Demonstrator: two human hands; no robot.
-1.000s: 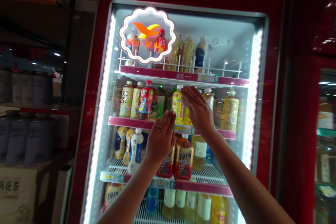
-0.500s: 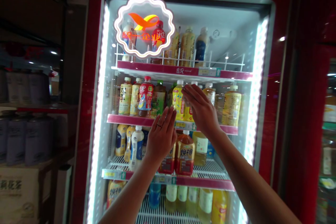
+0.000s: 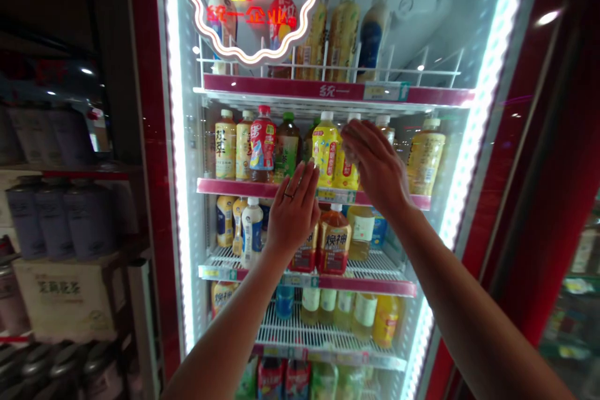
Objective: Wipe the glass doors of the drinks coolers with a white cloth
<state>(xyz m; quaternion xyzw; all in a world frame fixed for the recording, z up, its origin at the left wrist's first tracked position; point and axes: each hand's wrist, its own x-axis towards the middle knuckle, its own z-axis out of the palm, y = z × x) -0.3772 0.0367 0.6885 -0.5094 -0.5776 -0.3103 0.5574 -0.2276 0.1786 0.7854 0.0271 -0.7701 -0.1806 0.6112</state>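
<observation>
Yellow bottles stand beyond left hand and right hand, fingers straight, ungripping; flat, gentle palms should suit.

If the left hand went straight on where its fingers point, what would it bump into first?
Probably the cooler's glass door, which the left hand may be touching; depth is unclear. Behind, roughly in line, is the left yellow-labelled bottle.

White-capped yellow bottles — magenta shelf strips — red cooler frame
</observation>
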